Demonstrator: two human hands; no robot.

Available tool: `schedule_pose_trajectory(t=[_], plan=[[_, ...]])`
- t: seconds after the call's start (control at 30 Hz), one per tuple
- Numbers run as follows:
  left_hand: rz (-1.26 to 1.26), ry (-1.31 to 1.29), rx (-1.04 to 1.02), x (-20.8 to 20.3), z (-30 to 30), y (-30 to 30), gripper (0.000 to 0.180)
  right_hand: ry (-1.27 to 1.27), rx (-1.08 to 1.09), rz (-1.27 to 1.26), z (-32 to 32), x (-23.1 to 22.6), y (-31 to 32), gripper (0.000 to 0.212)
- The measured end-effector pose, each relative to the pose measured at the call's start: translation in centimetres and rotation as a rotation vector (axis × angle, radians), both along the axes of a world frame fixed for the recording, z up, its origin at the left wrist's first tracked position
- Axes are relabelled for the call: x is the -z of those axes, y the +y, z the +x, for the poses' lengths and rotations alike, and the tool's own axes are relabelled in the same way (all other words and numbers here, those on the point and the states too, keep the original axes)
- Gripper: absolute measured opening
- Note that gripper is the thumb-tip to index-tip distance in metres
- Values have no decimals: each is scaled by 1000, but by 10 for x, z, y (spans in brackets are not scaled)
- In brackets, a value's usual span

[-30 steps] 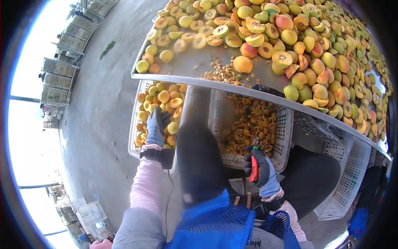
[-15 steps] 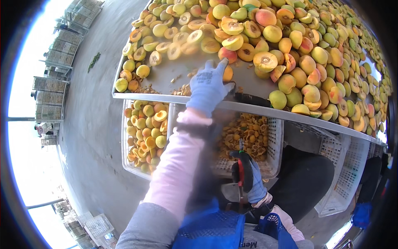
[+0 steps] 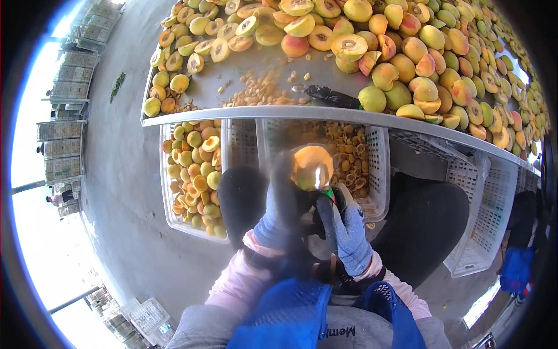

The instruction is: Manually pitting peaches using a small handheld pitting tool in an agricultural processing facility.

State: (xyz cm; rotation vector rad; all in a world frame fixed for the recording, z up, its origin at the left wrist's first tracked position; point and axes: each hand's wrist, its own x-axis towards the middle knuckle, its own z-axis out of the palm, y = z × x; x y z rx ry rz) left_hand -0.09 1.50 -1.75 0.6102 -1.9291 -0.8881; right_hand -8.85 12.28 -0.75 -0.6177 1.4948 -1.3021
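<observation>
A yellow peach half (image 3: 311, 163) is held up over the crates in my left hand (image 3: 272, 216), gloved in blue-grey with a dark palm; its fingers are partly blurred. The peach's cut face is turned upward. In my right hand (image 3: 349, 238), also gloved, is a slim hand tool (image 3: 330, 193) with green and red on its handle. Its shiny metal tip meets the lower part of the peach's cut face. Exactly what kind of tool it is, I cannot tell.
Whole and halved peaches (image 3: 407, 70) cover much of the metal-edged table (image 3: 221, 115). Loose pits (image 3: 264, 90) and a black-handled tool (image 3: 331, 96) lie near its front edge. Below stand a crate of peach halves (image 3: 195, 174) and a crate of brown scraps (image 3: 351, 154). White crates (image 3: 488, 215) stand right.
My left hand has come back from the table toward my lap and now holds a peach half. My right hand has risen slightly, bringing the tool's tip to the fruit.
</observation>
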Motion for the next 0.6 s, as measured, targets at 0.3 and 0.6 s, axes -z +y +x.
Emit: schedule_pose_trajectory(t=[0.3,0.6], plan=[[928,99,-13,-16,5,29,41,107,156,-152,11,2,10,18],[797,-334,230,-59,23,20,40,-45,68,-195,-16,-11,16,39]])
